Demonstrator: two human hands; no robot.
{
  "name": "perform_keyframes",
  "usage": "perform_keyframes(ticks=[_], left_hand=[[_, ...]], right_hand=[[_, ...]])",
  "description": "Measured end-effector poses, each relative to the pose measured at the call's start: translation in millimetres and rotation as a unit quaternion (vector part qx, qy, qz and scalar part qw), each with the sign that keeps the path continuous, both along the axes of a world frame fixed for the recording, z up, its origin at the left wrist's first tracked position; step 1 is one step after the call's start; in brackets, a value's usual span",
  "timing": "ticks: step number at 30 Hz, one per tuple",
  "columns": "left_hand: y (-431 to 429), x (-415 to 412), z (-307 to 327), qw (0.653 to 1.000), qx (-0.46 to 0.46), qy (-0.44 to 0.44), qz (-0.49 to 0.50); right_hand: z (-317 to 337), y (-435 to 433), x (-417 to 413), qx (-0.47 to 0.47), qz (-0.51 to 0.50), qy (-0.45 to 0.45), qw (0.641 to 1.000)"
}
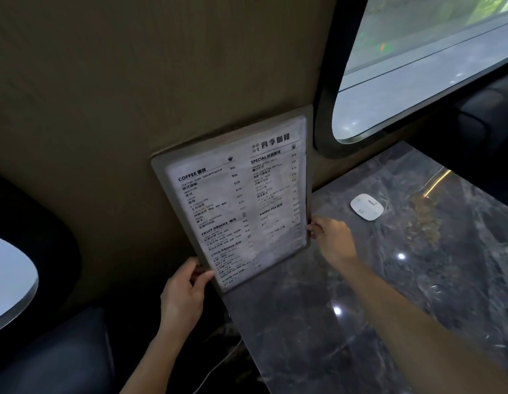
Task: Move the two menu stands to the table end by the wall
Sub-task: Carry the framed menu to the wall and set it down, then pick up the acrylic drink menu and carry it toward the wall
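A large flat menu stand [235, 200] with a white printed coffee menu in a clear frame stands upright at the end of the dark marble table [360, 280], close against the tan wall [133, 95]. My left hand [184, 294] grips its lower left corner. My right hand [331, 240] holds its right edge near the bottom. I cannot make out a second menu stand; it may sit behind this one.
A small white rounded device [366, 206] lies on the table to the right of the menu. A rounded window [417, 66] is in the wall above the table. A dark padded seat [62, 351] is at lower left, with a white cable [218, 365] beside it.
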State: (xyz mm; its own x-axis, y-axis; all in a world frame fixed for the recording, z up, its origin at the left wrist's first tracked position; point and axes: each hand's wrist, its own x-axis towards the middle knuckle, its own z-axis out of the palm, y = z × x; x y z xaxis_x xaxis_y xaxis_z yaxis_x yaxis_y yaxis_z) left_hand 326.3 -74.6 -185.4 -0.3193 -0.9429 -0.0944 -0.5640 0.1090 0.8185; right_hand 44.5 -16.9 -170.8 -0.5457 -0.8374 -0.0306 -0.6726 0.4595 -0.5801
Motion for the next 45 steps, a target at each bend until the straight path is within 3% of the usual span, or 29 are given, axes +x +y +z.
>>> perform_keyframes(ticks=[12, 17, 21, 26, 34, 45], left_hand=[[2.5, -2.1, -3.0, 0.999, -0.030, -0.017, 0.015], [6.1, -1.6, -3.4, 0.997, -0.032, -0.013, 0.066], [17.0, -6.8, 1.8, 0.991, -0.084, -0.045, 0.091], [47.5, -28.8, 17.2, 0.980, -0.197, -0.036, 0.010], [112.6, -108.7, 27.1, 0.982, -0.108, -0.012, -0.158], [253.3, -214.6, 36.6, 0.911, -0.100, 0.069, -0.393]], right_hand=[[1.2, -3.0, 5.1, 0.015, -0.007, -0.002, 1.000], [0.0, 14.5, 11.3, 0.025, -0.018, -0.005, 1.000], [-0.6, 42.6, 9.9, 0.011, -0.030, 0.009, 0.999], [4.3, 95.3, 2.8, 0.048, -0.036, 0.036, 0.998], [22.1, 223.5, -3.8, 0.029, -0.112, 0.095, 0.989], [27.6, 432.7, -3.4, 0.016, -0.345, 0.084, 0.935]])
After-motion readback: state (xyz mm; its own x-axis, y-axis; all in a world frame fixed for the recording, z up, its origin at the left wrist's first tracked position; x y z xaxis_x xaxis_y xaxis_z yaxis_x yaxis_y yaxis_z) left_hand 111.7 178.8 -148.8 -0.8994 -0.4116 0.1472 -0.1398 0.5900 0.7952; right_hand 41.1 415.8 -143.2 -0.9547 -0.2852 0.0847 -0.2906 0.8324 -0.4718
